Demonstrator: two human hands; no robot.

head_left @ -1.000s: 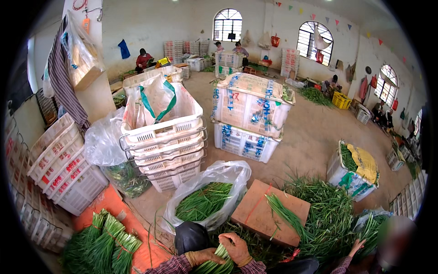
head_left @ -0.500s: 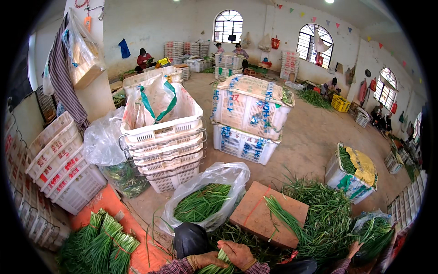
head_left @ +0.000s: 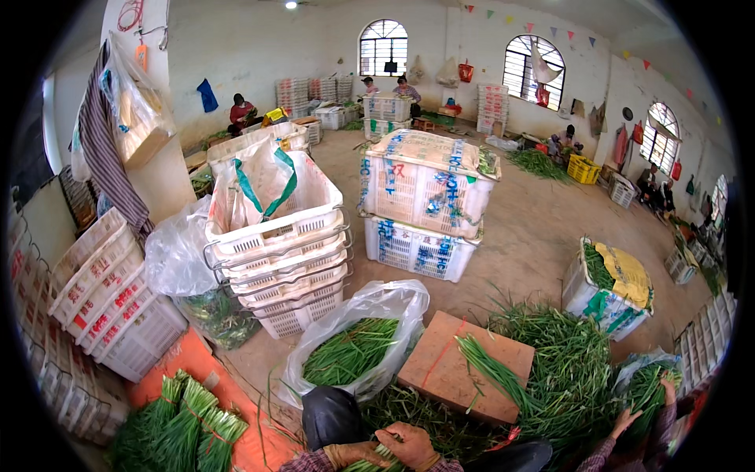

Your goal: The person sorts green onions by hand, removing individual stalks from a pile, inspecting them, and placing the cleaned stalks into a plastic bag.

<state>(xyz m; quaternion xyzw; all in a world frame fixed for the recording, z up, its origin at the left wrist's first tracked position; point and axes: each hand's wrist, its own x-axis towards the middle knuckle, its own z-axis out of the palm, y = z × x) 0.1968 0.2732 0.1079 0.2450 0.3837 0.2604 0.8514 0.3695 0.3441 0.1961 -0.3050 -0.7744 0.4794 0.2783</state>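
Note:
Low in the head view, my left hand (head_left: pixel 352 454) and my right hand (head_left: pixel 409 446) are close together, both closed on a small bunch of chive-like green stalks (head_left: pixel 384 456). The bunch's lower part is cut off by the picture's edge. In front of my knee, an open clear plastic bag (head_left: pixel 292 363) holds more cut stalks (head_left: pixel 350 350). A reddish-brown block (head_left: pixel 440 358) with a red string across it bears a few long stalks (head_left: pixel 491 366). Tied bundles (head_left: pixel 193 421) lie to my left on an orange sheet (head_left: pixel 252 425).
Loose greens (head_left: pixel 558 362) lie heaped right of the block. A co-worker's hands (head_left: pixel 626 422) are at lower right, near another bag of greens (head_left: pixel 649 377). Stacked white crates (head_left: pixel 279 267) stand ahead, with more (head_left: pixel 122 291) at left and a taped pair (head_left: pixel 429 189) beyond.
The view has shifted slightly. My right hand's fingers have curled closer around the stalks. At lower right, the co-worker's other hand has come up beside the bag of greens.

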